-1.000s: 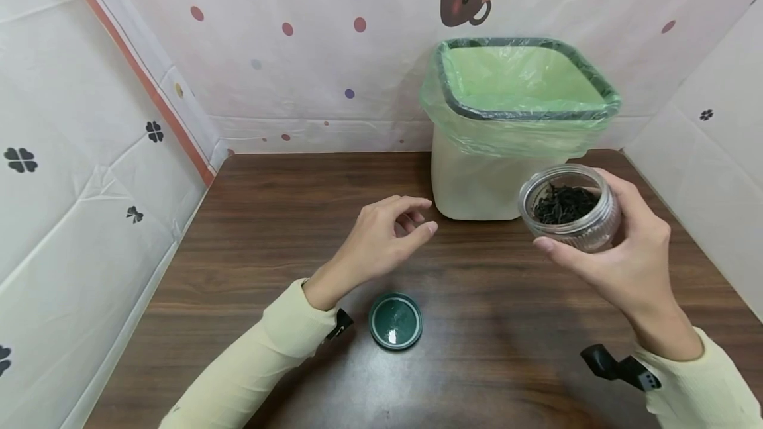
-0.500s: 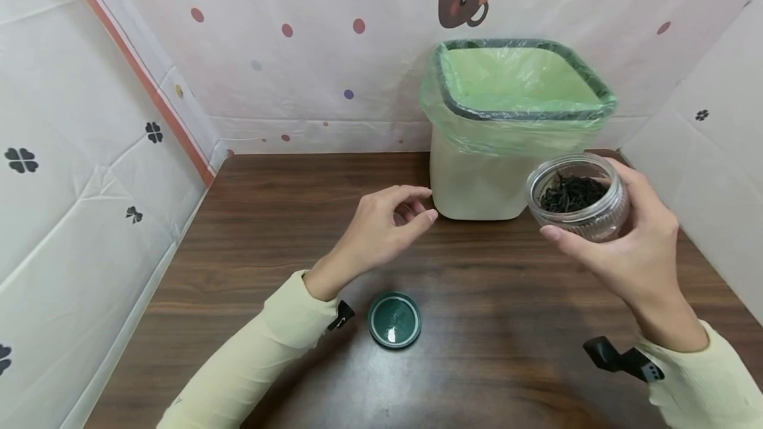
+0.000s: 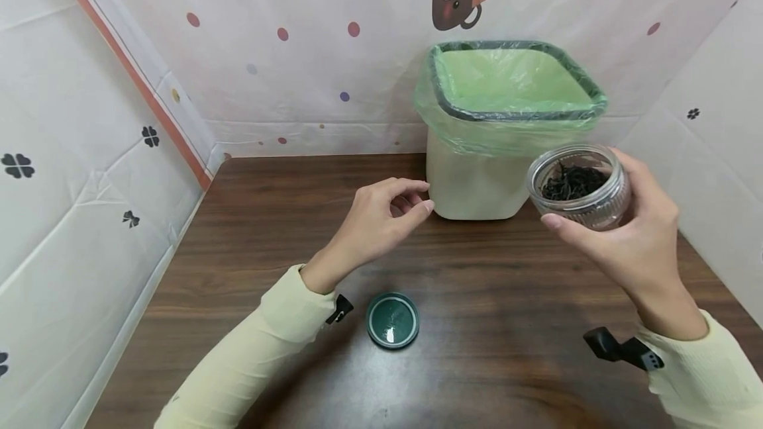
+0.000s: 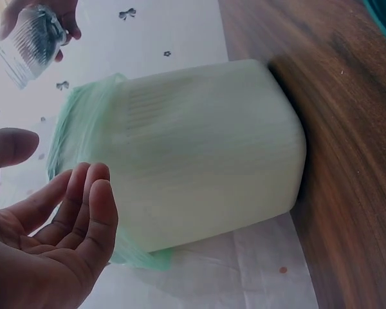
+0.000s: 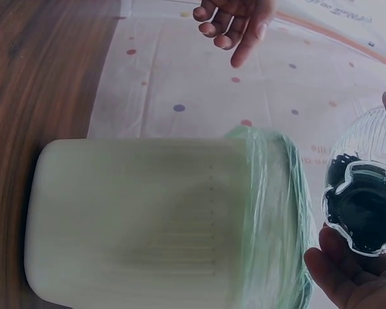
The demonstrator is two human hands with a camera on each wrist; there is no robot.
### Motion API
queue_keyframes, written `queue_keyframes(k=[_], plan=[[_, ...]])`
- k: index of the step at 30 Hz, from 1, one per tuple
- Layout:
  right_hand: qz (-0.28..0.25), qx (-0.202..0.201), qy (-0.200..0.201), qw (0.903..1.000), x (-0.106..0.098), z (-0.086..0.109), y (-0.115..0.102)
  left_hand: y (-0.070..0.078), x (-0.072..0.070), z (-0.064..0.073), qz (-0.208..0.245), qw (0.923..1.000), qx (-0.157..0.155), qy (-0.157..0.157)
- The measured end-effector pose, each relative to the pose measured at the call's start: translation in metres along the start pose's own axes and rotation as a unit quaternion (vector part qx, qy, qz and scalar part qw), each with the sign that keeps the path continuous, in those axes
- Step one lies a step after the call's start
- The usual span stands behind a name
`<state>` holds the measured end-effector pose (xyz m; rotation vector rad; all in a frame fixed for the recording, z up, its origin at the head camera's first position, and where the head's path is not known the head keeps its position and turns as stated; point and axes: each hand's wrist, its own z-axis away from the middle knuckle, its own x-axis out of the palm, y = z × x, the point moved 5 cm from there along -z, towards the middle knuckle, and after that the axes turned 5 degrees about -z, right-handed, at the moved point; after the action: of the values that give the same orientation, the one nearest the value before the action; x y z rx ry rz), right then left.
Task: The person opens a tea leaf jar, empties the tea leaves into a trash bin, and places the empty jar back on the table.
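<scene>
My right hand (image 3: 640,237) grips a ribbed glass jar (image 3: 605,210) without a lid, tilted so its mouth shows toward the head camera. Dark, twisted strands like loose tea leaves (image 3: 573,182) lie inside it. In the right wrist view, the jar's base (image 5: 367,209) shows the dark contents through the glass. The jar is in front of the bin's right side. My left hand (image 3: 381,220) hovers left of the bin with loosely bent fingers and holds nothing. A green round lid (image 3: 393,320) lies on the table below it, its inner side up.
A cream bin (image 3: 471,181) lined with a green plastic bag (image 3: 507,131) stands at the back right of the wooden table (image 3: 286,217). Patterned white sheeting (image 3: 268,71) rises behind and at both sides.
The right hand has lifted the jar a little and shifted it slightly right. My left hand has risen slightly, still holding nothing. The head view has shifted a little.
</scene>
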<state>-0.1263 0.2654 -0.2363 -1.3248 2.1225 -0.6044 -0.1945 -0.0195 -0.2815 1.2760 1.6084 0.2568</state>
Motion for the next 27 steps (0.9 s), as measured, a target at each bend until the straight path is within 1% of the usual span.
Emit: queue_keyframes(k=[5, 13, 21, 27], plan=[[0.0, 0.002, 0.001, 1.0, 0.0, -0.004, 0.0, -0.002, 0.0, -0.004, 0.006, 1.0, -0.005, 0.001], [0.003, -0.001, 0.014, 0.9999, -0.001, -0.012, -0.003, -0.004, -0.003, -0.011, 0.011, 0.9997, -0.018, 0.013], [-0.007, -0.002, 0.023, 0.9997, 0.003, -0.017, -0.014, -0.004, -0.004, -0.018, 0.022, 0.999, -0.032, 0.021], [-0.008, -0.004, 0.026, 0.9996, 0.005, -0.021, -0.018, -0.005, -0.004, -0.022, 0.032, 0.9983, -0.044, 0.021]])
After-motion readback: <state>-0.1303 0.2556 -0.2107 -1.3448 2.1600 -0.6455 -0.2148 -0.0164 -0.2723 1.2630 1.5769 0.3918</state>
